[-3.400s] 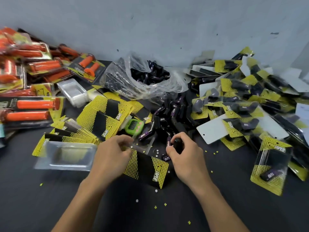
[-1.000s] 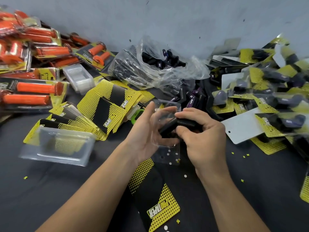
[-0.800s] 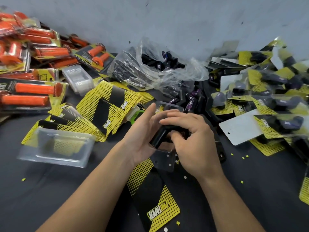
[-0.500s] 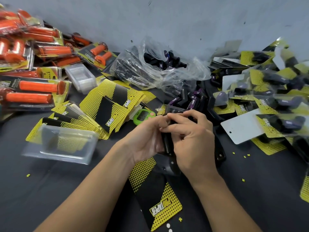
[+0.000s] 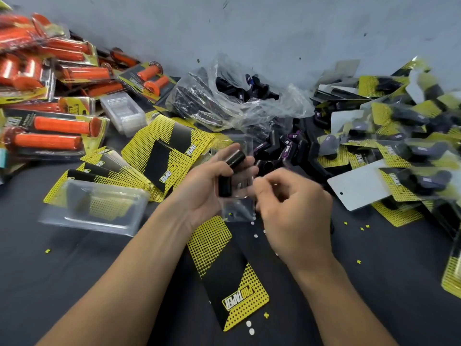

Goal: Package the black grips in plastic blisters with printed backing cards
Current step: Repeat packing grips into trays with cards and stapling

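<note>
- While both forearms reach in from the near edge, a backing card [image 5: 229, 278] lies flat on the dark tabletop [image 5: 74, 283] between them: yellow dots, a black band, "PRO TAPER" reading upside down from here.
- White discs [image 5: 250, 327] and yellow cross-shaped scraps [image 5: 266, 315] are scattered round that card.
- Right hand [image 5: 291, 213] hovers just above the card's far end, fingers curled in, thumb and forefinger close together by the blister's edge. It's blurred, so I can't tell whether that grip has anything in it.
- Left hand [image 5: 207, 186], palm up, cradles a clear blister [image 5: 239, 208], its grip curled round it from beneath.
- And there's the black handlebar grip [image 5: 230, 171], lying slantwise in the blister on the left palm.
- Off to the left, empty blisters [image 5: 97, 208] sit on fanned-out yellow cards.
- Behind the left hand, a stack of cards [image 5: 169, 151], "PRO TAPER" printed on the top ones.
- Beyond the hands, a heap of loose black grips [image 5: 287, 148] with purple labels; "TAPER" is legible on a few.
- To the right, a white card back [image 5: 359, 186] with a small hole, at the edge of a big pile of finished packs [image 5: 399, 136].
- Far left, orange grips in blister packs [image 5: 55, 131], stacked high.
- At the back, a crumpled clear bag [image 5: 224, 101] holding more black pieces, against the grey wall [image 5: 249, 28].
</note>
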Demonstrator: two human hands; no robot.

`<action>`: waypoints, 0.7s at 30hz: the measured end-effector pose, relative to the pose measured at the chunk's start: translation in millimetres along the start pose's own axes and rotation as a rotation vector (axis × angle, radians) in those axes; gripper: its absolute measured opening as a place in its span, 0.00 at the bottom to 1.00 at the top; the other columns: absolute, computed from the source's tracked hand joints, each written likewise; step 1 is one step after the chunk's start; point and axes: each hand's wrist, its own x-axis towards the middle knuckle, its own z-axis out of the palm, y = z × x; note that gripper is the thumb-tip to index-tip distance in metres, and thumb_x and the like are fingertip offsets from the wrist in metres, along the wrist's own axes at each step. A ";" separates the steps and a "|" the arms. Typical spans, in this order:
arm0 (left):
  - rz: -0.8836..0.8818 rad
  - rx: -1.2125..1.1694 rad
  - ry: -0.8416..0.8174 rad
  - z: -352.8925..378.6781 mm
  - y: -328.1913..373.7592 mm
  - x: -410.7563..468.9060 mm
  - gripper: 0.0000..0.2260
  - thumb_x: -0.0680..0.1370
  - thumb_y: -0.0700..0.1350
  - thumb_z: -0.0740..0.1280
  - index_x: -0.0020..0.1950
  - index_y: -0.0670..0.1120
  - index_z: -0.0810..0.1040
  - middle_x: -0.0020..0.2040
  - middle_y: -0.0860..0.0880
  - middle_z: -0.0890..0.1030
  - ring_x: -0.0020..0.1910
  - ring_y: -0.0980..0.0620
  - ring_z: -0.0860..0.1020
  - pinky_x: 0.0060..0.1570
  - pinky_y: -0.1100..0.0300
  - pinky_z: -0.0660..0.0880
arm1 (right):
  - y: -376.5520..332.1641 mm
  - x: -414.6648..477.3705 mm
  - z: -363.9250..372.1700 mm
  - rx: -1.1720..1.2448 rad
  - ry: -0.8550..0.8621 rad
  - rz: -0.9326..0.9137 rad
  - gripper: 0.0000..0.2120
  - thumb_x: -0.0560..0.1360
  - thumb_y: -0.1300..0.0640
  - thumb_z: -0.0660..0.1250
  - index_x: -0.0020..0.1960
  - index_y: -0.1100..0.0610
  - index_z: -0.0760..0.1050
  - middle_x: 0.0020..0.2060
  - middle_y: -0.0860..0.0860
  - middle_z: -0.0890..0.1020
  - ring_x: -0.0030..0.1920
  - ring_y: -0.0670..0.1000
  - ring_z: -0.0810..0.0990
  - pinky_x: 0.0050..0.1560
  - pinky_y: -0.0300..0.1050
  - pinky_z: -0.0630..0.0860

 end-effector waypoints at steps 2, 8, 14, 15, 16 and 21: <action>0.030 -0.016 0.011 -4.2 3.1 0.9 0.27 0.79 0.30 0.55 0.75 0.49 0.72 0.65 0.39 0.83 0.57 0.44 0.85 0.47 0.47 0.85 | -9.3 -8.3 0.0 -0.103 -0.322 0.060 0.19 0.73 0.35 0.67 0.35 0.50 0.77 0.28 0.44 0.79 0.32 0.45 0.78 0.34 0.41 0.74; 0.155 -0.121 0.078 -13.4 6.8 5.9 0.36 0.68 0.29 0.61 0.76 0.48 0.71 0.61 0.38 0.83 0.58 0.42 0.84 0.55 0.44 0.81 | -39.1 -28.1 5.2 -0.472 -0.870 0.060 0.34 0.60 0.22 0.68 0.58 0.41 0.70 0.50 0.40 0.76 0.54 0.49 0.77 0.50 0.52 0.71; 0.158 -0.114 0.082 -13.6 5.1 6.2 0.37 0.66 0.30 0.62 0.75 0.49 0.71 0.61 0.38 0.84 0.59 0.42 0.84 0.51 0.46 0.82 | -51.6 -34.5 5.3 -0.511 -0.888 0.102 0.34 0.67 0.36 0.73 0.66 0.46 0.63 0.58 0.44 0.70 0.62 0.53 0.72 0.54 0.50 0.69; 0.158 -0.126 0.065 -13.4 4.5 5.9 0.39 0.65 0.29 0.64 0.76 0.49 0.71 0.61 0.38 0.83 0.59 0.42 0.83 0.52 0.46 0.82 | -51.8 -31.9 2.6 -0.499 -0.886 0.120 0.31 0.68 0.39 0.72 0.65 0.46 0.64 0.57 0.44 0.71 0.60 0.52 0.73 0.52 0.49 0.70; 0.159 -0.141 0.047 -13.1 4.4 5.7 0.40 0.64 0.30 0.65 0.76 0.48 0.70 0.62 0.37 0.83 0.59 0.42 0.83 0.52 0.46 0.82 | -51.3 -29.3 -0.7 -0.481 -0.880 0.138 0.27 0.70 0.42 0.71 0.64 0.45 0.65 0.56 0.44 0.73 0.58 0.53 0.75 0.52 0.49 0.72; 0.214 -0.240 0.017 -13.2 9.3 5.9 0.33 0.71 0.28 0.57 0.75 0.47 0.72 0.58 0.38 0.83 0.54 0.42 0.84 0.56 0.46 0.81 | -23.9 -3.3 -26.2 -0.251 -0.860 0.268 0.08 0.73 0.56 0.60 0.48 0.51 0.76 0.37 0.48 0.81 0.39 0.53 0.79 0.40 0.49 0.76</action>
